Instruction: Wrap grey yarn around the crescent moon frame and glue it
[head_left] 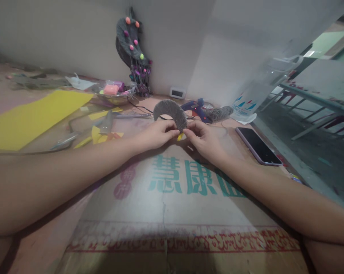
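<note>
Down at the bottom centre of the frame, flat cardboard (166,211) spreads out, green characters and a red scrolling border printed across it. And here, mid-frame, come the hands! The left hand (162,134) has thumb and fingers nearly closed, pinching the lower end of a grey crescent (169,108); the right hand (203,140) curls in from the other side, thumb and forefinger close together at that same tip, though I can't tell whether they grip or merely touch. The crescent arches above the fingertips, fuzzy, yarn-like, ridged around its curve, with a yellow scrap (180,136) poking out below, between the thumbs. Right of centre, a glossy dark phone (259,145); beyond the crescent, a blue glue gun (197,109); and top centre, a larger grey moon (129,38), dotted with bright little balls!
</note>
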`<state>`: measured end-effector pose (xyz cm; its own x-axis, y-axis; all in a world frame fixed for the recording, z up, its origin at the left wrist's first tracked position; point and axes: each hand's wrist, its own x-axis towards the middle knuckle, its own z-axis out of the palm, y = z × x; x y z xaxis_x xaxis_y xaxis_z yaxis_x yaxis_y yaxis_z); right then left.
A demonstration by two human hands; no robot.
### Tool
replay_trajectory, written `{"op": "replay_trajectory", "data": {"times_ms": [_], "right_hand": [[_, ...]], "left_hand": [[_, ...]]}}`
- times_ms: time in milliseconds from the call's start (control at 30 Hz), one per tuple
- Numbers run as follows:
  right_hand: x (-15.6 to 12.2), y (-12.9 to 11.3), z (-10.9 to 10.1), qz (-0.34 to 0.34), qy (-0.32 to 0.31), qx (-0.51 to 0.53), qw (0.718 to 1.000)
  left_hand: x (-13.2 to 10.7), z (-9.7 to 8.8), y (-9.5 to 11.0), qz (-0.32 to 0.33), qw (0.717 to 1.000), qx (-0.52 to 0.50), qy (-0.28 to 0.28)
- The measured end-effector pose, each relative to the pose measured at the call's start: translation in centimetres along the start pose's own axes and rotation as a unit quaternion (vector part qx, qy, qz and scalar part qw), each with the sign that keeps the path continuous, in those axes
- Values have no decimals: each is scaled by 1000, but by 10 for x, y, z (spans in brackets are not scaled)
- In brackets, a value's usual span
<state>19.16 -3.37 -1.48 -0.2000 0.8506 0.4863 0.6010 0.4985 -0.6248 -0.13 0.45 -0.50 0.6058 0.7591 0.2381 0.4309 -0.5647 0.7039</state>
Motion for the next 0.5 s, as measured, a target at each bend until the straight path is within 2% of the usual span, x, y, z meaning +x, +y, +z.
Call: {"op": "replay_trajectory", "data": {"times_ms": [500], "right_hand": [[0, 0, 0, -16, 11, 3, 1000]], "left_hand": [[0, 1, 1, -7, 1000, 4, 8]]}}
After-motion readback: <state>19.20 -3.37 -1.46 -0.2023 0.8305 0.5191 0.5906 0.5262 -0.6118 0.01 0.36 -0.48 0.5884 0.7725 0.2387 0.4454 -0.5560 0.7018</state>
